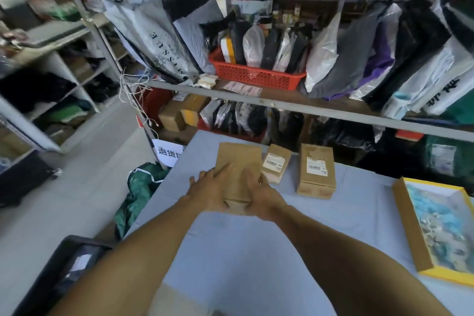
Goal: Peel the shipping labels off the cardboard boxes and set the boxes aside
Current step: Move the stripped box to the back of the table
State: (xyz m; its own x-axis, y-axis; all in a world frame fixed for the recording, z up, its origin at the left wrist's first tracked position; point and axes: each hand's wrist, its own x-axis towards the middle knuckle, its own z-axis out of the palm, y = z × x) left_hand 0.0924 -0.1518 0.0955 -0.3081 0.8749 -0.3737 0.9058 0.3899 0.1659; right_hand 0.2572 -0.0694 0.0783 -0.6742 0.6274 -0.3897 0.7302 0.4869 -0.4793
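Note:
A plain cardboard box (238, 161) with no label showing on its top rests at the far left of the grey table (243, 251). My left hand (209, 188) grips its left side and my right hand (259, 192) grips its right side near the close end. To its right stands a small box (275, 163) with a white shipping label (274, 161) on top. Further right is a taller box (317, 170) with its own label (316, 165).
An open yellow-edged carton (441, 226) with crumpled bluish scraps lies at the table's right edge. A shelf rail (282, 105) runs behind the table, with a red basket (256, 73) of parcels. A black bin (66, 272) and green bag (139, 187) sit left on the floor.

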